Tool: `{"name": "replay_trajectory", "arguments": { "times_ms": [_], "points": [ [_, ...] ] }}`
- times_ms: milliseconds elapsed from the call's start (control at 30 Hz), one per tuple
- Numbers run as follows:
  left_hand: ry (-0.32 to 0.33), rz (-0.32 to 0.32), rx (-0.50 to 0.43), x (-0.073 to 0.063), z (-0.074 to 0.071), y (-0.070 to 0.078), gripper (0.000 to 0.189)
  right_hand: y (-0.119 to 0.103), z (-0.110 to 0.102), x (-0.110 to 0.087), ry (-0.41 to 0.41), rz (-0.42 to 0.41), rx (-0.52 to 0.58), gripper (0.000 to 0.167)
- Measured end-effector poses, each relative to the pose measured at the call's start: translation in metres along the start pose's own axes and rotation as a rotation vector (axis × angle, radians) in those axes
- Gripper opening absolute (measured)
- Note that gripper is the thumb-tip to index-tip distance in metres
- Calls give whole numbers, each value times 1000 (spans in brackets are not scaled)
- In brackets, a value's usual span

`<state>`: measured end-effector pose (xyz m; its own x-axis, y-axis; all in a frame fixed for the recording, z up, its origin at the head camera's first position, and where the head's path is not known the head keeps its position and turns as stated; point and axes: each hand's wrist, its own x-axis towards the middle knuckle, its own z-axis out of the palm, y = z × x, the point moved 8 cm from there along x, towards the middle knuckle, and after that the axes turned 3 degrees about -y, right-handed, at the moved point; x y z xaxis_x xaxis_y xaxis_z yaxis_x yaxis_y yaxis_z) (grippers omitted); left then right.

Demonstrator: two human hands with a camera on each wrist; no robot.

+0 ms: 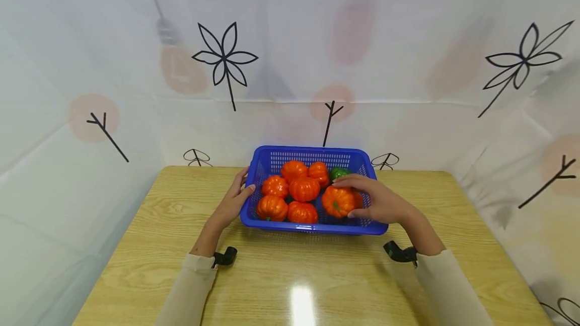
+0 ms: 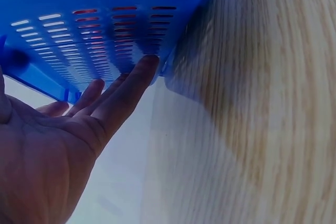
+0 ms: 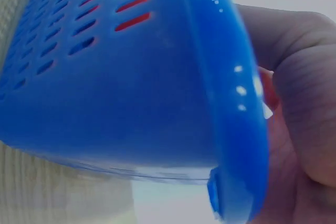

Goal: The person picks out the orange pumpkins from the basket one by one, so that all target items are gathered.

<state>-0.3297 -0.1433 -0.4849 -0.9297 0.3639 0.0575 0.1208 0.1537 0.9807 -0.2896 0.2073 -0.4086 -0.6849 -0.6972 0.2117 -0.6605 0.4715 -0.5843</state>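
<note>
Head view, lower centre: right hand seemingly pinches a mini pumpkin; glossy skin could slip! Left hand, fingers spread, touches basket.

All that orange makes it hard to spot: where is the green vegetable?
In the head view, the green vegetable is in the blue basket, toward its far right corner, beside a red-orange vegetable and partly behind the right hand.
</note>
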Motion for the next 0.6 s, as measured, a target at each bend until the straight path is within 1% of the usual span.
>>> {"name": "replay_trajectory", "arguments": {
  "times_ms": [67,167,300,333,600],
  "points": [
    [-1,-4,1,1,0,0,66,2,-2,-4,43,10,6,68],
    [-4,-2,5,1,0,-1,65,5,-5,-10,103,10,76,69],
    [-8,-1,0,2,0,-1,65,7,-9,-16,177,-4,199,73],
    [-9,-1,-2,2,0,-1,65,7,-10,-17,196,-5,212,74],
    [-10,-7,1,0,0,0,66,17,-21,-31,372,57,221,80]
  ]
}}
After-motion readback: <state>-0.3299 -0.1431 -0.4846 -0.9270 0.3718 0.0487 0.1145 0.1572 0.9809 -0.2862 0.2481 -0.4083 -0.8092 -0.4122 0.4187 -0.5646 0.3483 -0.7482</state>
